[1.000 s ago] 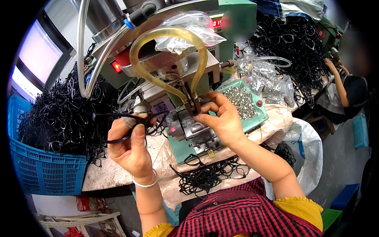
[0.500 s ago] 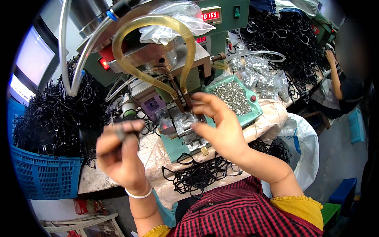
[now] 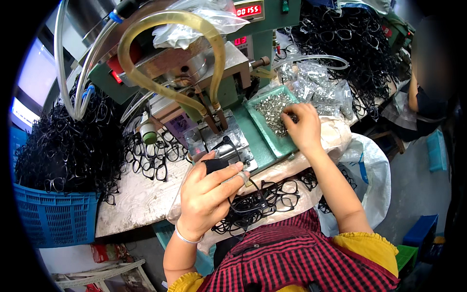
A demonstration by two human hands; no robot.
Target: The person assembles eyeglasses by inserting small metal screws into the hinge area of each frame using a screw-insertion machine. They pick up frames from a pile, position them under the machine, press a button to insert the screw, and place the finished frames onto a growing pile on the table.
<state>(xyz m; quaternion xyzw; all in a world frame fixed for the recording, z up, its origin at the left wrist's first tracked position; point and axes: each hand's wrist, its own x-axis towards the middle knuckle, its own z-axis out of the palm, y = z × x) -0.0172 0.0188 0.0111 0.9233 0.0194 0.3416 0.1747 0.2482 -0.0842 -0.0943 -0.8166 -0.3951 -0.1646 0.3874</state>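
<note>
My left hand [image 3: 206,194] is closed around a black eyeglass frame [image 3: 225,141], with a dark cover on one finger. It holds the frame low over the metal fixture [image 3: 248,152] of a green press, just below two upright prongs [image 3: 216,122]. Over the green tray [image 3: 272,142] of small metal parts [image 3: 271,115], my right hand [image 3: 305,130] has its fingertips pinched together at the heap. Whatever lies between those fingertips is too small to make out.
Tangled black eyeglass frames [image 3: 243,211] lie at the table's front edge, and more fill a blue basket [image 3: 56,214] at left. Another heap [image 3: 340,53] stands back right, beside bags of parts [image 3: 318,87]. A yellowish hose [image 3: 170,19] arches over the press. A person sits at far right.
My left hand has moved right, bringing an eyeglass frame to the fixture. My right hand has left the fixture and moved right to the tray of metal parts, its fingers closing.
</note>
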